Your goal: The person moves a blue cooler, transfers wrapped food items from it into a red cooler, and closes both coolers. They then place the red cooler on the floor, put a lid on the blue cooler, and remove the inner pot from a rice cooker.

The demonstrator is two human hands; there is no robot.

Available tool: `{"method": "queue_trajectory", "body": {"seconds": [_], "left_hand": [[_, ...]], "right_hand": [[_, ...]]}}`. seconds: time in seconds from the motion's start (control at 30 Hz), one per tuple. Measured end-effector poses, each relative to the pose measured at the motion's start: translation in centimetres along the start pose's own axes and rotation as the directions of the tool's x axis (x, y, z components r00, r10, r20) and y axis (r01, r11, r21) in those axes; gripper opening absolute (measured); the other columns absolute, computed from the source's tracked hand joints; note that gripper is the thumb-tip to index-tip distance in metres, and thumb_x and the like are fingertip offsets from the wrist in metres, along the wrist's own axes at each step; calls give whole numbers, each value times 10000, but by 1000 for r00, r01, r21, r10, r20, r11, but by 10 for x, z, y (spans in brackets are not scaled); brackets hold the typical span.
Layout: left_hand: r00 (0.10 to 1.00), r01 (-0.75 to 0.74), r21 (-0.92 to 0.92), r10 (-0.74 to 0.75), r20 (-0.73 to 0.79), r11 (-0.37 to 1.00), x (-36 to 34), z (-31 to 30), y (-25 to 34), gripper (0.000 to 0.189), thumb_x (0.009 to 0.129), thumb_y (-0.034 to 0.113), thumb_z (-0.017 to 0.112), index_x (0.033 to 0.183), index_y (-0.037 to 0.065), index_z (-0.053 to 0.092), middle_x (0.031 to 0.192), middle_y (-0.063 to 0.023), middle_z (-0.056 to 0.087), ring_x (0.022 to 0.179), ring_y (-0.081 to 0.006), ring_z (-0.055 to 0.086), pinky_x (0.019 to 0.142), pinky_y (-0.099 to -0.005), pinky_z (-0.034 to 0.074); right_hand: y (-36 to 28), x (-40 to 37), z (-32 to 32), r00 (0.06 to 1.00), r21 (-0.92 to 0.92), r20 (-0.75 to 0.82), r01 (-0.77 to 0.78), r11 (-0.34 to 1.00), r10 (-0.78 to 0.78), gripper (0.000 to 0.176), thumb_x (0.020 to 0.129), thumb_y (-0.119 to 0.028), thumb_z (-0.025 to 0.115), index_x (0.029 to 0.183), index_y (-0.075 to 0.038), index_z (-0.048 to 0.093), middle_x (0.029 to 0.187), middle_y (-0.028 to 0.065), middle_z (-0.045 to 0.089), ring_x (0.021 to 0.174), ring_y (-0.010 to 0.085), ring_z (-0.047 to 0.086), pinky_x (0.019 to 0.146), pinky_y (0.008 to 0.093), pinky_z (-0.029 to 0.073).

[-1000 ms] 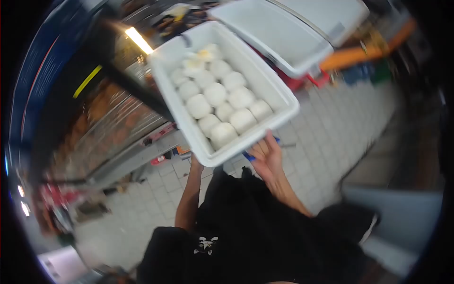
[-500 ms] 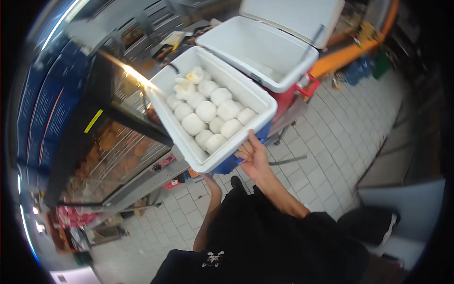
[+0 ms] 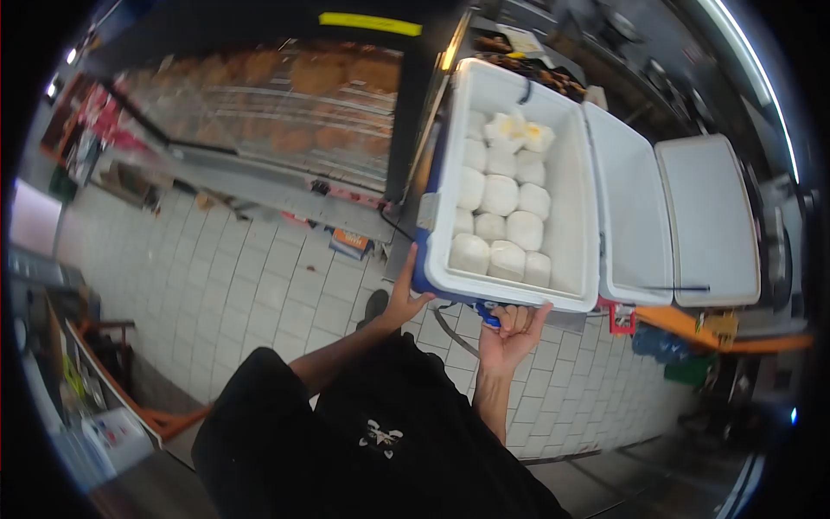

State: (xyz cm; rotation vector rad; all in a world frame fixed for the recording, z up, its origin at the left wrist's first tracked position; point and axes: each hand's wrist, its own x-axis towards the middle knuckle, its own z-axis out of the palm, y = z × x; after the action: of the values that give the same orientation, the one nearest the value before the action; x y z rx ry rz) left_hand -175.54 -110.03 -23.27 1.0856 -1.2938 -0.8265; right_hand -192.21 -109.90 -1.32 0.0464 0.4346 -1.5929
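Observation:
A blue cooler box (image 3: 577, 298) with a thick white rim and white inside stands open in front of me. Several smooth, round white balls (image 3: 498, 195), perhaps dough or buns, are packed in rows in it. At their far end lie ragged white pieces with yellow patches (image 3: 519, 132). My left hand (image 3: 403, 298) presses against the near left corner of the cooler, its fingers partly hidden by the wall. Below the near rim, my right hand (image 3: 512, 333) has its fingers curled at a blue handle (image 3: 489, 313), thumb up along the rim.
A second open cooler (image 3: 635, 216) with its white lid (image 3: 711, 216) folded back stands to the right. On the left is a glass display case (image 3: 277, 104) of browned food. Trays of dark food (image 3: 553, 80) lie beyond. White tiles (image 3: 233, 285) cover the floor.
My view has turned, so the cooler now appears upright and further right. My left hand has come up from below onto the cooler's left corner. My right hand remains at the near end.

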Motion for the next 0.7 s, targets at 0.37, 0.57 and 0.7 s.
{"method": "queue_trajectory", "body": {"seconds": [0.37,0.57,0.7], "left_hand": [[989,-55,-22,52,-136,998,11,3,4,930,836,366,724,1488,-44,203,1500,-241,324,1396,-326,318,1138,-390,243],[974,133,582,-213,71,803,3,-32,9,982,723,591,727,1405,-19,371,1335,-214,507,1119,-388,591,901,-445,506],[865,-251,791,-238,442,558,9,-62,-47,770,770,555,684,1261,-14,515,1217,-182,554,949,-328,666,780,-444,549]], "right_hand": [[10,0,-5,1000,-99,10,9,995,-9,534,995,-395,511,584,-145,280,497,-27,206,459,117,226,479,231,291],[11,4,-8,995,29,98,13,1000,-15,528,1018,-403,451,586,-146,291,489,-32,175,452,114,184,474,240,293],[12,4,-8,992,45,123,6,999,-12,543,1012,-403,469,573,-154,269,480,-32,156,450,115,180,479,234,300]]}}
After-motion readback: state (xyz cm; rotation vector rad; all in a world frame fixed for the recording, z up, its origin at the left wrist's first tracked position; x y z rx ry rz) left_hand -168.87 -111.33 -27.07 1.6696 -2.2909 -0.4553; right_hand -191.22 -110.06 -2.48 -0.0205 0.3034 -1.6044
